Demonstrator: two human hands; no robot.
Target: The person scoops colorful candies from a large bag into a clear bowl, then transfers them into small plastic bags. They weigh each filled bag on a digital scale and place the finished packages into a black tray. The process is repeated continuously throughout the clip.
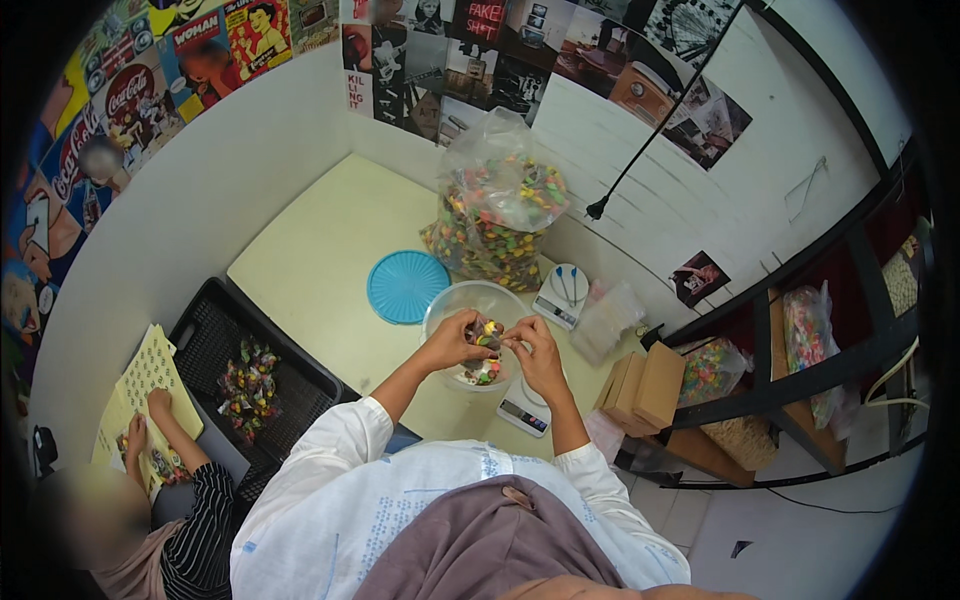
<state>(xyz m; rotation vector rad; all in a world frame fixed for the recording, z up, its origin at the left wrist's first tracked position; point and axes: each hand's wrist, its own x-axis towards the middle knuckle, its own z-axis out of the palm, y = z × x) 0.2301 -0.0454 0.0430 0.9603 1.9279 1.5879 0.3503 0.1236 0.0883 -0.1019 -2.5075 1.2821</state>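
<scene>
Small candy bag (487,334) above clear tub (452,297). Left hand (452,342) pinches bag's body, right hand (538,352) its edge. Best keep bag upright over tub, grip light, so strays drop inside.

Table (330,225): centre. Tub (465,292): on table, near side. Lid (408,287): on table, left of tub. Bulk candy bag (490,225): on table, far side, behind tub. Kitchen scale (552,314): right of tub; plastic bags (610,318) right of scale. Second scale (525,412): near right of tub. Crate (215,330): left of table, candy packets (248,390) inside. Cardboard boxes (645,388): right of plastic bags, left of shelf rack (790,390).
</scene>
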